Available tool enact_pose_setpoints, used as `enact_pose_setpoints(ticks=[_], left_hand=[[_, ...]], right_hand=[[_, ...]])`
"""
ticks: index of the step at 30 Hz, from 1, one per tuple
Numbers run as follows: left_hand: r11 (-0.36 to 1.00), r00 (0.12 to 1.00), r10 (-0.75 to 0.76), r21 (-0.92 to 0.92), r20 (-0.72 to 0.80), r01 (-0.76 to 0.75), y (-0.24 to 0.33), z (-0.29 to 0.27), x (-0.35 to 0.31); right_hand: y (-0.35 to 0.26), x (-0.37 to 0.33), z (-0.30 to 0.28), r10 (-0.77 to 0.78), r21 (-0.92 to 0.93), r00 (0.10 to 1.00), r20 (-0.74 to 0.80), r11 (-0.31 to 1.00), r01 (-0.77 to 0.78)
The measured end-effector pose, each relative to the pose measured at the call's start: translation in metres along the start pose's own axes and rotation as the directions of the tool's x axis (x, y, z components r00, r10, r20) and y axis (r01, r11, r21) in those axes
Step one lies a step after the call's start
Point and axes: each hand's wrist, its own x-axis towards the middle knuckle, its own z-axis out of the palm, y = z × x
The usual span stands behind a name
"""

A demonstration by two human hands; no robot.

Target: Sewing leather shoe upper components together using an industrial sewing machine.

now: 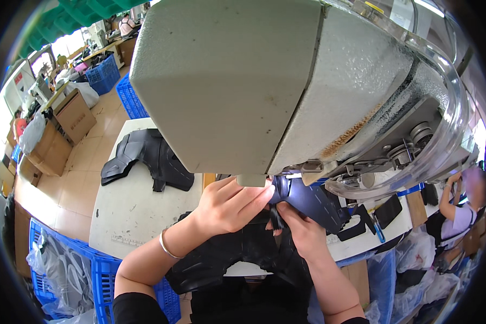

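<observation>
A large grey-white sewing machine head (227,86) hangs over my hands. Under it lies a dark, leather-like panel (313,205), lit bright near the needle area. My left hand (229,205) comes in from the left with its fingers pressed together on the panel's edge. With thumb and fingers, my right hand (305,232) pinches the panel and a narrow black strip (276,217) from below. The machine head hides the needle and part of the work. More joined black panels (248,243) drape over the table edge toward my lap.
Another shaped black piece (156,156) lies on the white table (124,216). A blue-handled tool (379,232) rests among black scraps at right. Blue crates (102,286) with plastic bags stand lower left. A co-worker (456,216) sits at far right. Cardboard boxes (73,116) stand behind, left.
</observation>
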Motion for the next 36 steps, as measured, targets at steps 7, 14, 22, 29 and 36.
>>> enact_pose_setpoints(ticks=[7,14,22,29,36], left_hand=[[0.999,0.997,0.035,-0.021,-0.067,-0.037,-0.012,0.014,-0.013],[0.989,0.991,-0.13,-0.062,0.022,0.131,-0.002,0.008,-0.015],[0.997,0.998,0.06,0.045,-0.011,-0.06,-0.004,0.006,-0.009],[0.995,0.995,0.103,0.007,0.008,-0.103,-0.005,0.003,-0.004],[0.993,0.993,0.117,0.004,-0.009,-0.117,-0.006,0.006,-0.003]], right_hand=[[-0.003,0.008,0.002,-0.015,0.032,1.0,0.02,0.999,0.014],[0.0,0.008,0.002,0.187,0.247,0.982,0.018,0.951,-0.186],[0.01,0.002,-0.002,0.169,0.237,0.985,0.038,0.956,-0.174],[0.0,0.005,-0.001,0.131,0.253,0.991,0.024,0.958,-0.133],[0.005,0.0,0.002,0.125,0.264,0.991,-0.037,0.958,-0.111]])
